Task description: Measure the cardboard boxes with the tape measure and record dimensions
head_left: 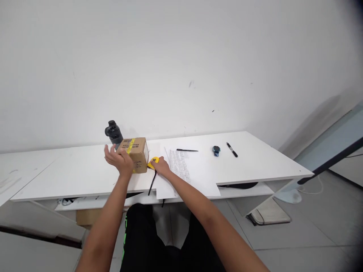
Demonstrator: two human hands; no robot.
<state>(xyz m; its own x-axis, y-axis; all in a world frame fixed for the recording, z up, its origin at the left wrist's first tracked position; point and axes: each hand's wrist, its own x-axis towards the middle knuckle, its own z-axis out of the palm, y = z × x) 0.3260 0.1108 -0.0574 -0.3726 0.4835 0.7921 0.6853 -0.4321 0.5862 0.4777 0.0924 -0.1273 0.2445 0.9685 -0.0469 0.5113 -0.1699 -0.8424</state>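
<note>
A brown cardboard box (pixel 141 150) with yellow tape across it and dark handwriting on its front stands on the white desk. At its left front is my left hand (pixel 120 160), fingers spread and curved upward; whether the palm presses on the box I cannot tell. My right hand (pixel 162 166) is closed round a yellow tape measure (pixel 153 162) beside the box's lower right edge. From the tape measure a black strap (pixel 152 183) hangs toward the desk's front edge. Whether any of the blade is drawn out is not visible.
Behind the box stands a dark bottle (pixel 113 133). Written paper sheets (pixel 195 185) lie right of my right hand, overhanging the front edge, with a black pen (pixel 187 150) at their top. Farther right are a watch (pixel 216 150) and a marker (pixel 232 149) on the desk (pixel 266 162).
</note>
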